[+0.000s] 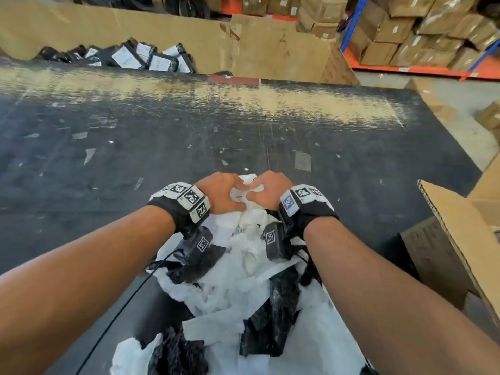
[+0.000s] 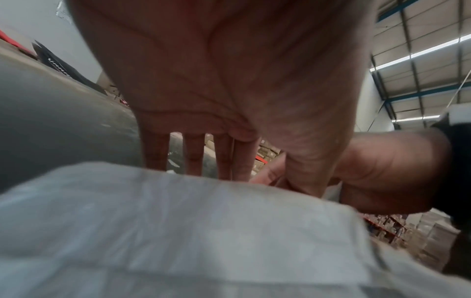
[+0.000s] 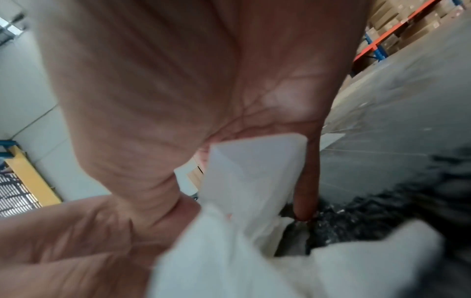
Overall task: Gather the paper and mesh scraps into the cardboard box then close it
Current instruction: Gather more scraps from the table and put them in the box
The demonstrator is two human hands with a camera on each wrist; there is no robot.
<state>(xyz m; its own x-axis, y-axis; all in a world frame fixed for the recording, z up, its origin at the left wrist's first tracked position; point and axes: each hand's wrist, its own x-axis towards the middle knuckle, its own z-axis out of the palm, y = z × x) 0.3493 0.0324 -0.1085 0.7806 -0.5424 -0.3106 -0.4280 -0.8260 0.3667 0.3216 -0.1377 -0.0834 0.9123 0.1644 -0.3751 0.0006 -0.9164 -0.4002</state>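
A heap of crumpled white paper scraps (image 1: 238, 290) mixed with glossy black mesh scraps (image 1: 273, 318) is seen on the near part of a scuffed dark table (image 1: 135, 147), its far strip worn pale. The left hand (image 1: 220, 192) and the right hand (image 1: 270, 189) are laid side by side on the far end of the heap, thumbs almost touching. In the left wrist view the fingers (image 2: 193, 149) are shown nearly straight, pressed down behind the paper. In the right wrist view a creased white scrap (image 3: 252, 171) is caught against the palm, though a firm grip cannot be told. A corrugated cardboard box (image 1: 457, 239), its flap raised, is seen at the right edge.
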